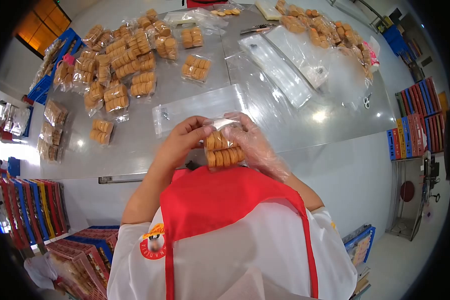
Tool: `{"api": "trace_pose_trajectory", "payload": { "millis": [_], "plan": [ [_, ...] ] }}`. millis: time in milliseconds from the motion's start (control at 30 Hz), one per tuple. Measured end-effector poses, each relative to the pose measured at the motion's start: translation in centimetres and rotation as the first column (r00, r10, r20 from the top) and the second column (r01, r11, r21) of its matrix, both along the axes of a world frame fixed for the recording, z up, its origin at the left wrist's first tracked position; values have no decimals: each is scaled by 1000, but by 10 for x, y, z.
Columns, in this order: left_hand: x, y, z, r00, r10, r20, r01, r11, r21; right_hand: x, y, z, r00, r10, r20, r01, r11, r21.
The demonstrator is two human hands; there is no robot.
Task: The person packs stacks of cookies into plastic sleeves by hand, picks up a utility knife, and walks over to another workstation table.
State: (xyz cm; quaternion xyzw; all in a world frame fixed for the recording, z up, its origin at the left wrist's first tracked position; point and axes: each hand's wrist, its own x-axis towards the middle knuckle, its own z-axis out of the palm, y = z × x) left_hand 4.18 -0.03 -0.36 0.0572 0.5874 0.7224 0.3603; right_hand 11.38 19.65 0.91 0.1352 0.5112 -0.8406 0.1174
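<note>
Close to my chest, at the table's near edge, I hold a clear plastic bag of round biscuits stacked in two rows. The fingers of my bare left hand are closed on the bag's upper left side. My right hand, in a thin clear plastic glove, grips the upper right side. Just beyond my hands, a stack of flat clear bags lies on the metal table. A filled biscuit packet rests on the table to the left.
Many filled packets are heaped at the back left. Loose biscuits in plastic lie at the back right. Long clear bags, a cutter and scissors are on the right half. Stacked crates stand beyond the right edge.
</note>
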Motion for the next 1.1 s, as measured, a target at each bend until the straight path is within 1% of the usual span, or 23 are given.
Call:
{"api": "trace_pose_trajectory", "payload": {
  "millis": [33, 67, 167, 267, 300, 333, 367, 433, 467, 567, 600, 633, 667, 767, 867, 967, 1067, 1100],
  "plan": [
    [6, 4, 2, 1000, 6, 30, -5, 1000, -21, -1, -1, 4, 1000, -17, 2, 17, 1000, -11],
    [10, 9, 7, 997, 75, 21, -74, 997, -31, -1, -2, 5, 999, -34, 3, 34, 999, -23],
    [12, 11, 4, 991, 131, 1, -131, 991, -34, -5, -1, -19, 995, -93, -26, 92, 995, -27],
    [20, 18, 14, 985, 149, -81, -157, 982, -103, -2, 2, -14, 988, -138, -62, 139, 990, 12],
    [22, 19, 16, 944, 123, -306, -185, 966, -181, -1, 3, -13, 987, -148, -65, 150, 988, 20],
    [25, 20, 18, 856, 72, -512, -229, 941, -249, 0, 3, -12, 985, -158, -68, 160, 987, 28],
    [27, 21, 19, 726, -2, -687, -285, 909, -303, 1, 3, -11, 983, -168, -70, 171, 985, 35],
    [31, 23, 21, 503, -101, -858, -353, 883, -311, 2, 4, -9, 958, -163, -237, 217, 950, 226],
    [33, 24, 21, 377, -154, -914, -387, 870, -306, 3, 4, -9, 937, -146, -316, 248, 916, 315],
    [35, 26, 19, 652, 15, -758, -318, 913, -256, 6, 7, -13, 954, -113, -279, 205, 923, 326],
    [35, 26, 18, 804, 89, -587, -256, 944, -208, 5, 7, -15, 964, -111, -242, 189, 924, 332],
    [34, 24, 17, 915, 140, -378, -208, 967, -145, 3, 8, -17, 973, -108, -202, 173, 925, 337],
    [34, 22, 16, 976, 165, -143, -177, 982, -71, 2, 8, -19, 982, -104, -160, 154, 927, 342],
    [34, 17, -1, 878, 89, -471, -192, 966, -175, 4, 11, -10, 985, -16, -175, 56, 971, 231],
    [36, 19, 1, 913, 157, -375, -229, 961, -154, 3, 18, 9, 995, 95, 13, -95, 973, 211],
    [36, 19, -4, 940, 176, -293, -225, 964, -140, -1, 22, 14, 989, 145, 42, -149, 901, 408],
    [35, 18, -8, 956, 182, -230, -215, 969, -123, -4, 23, -6, 992, 127, 8, -123, 936, 330],
    [35, 18, -10, 961, 194, -199, -218, 970, -107, -4, 22, -1, 992, 120, 49, -129, 951, 280]
  ]
}}
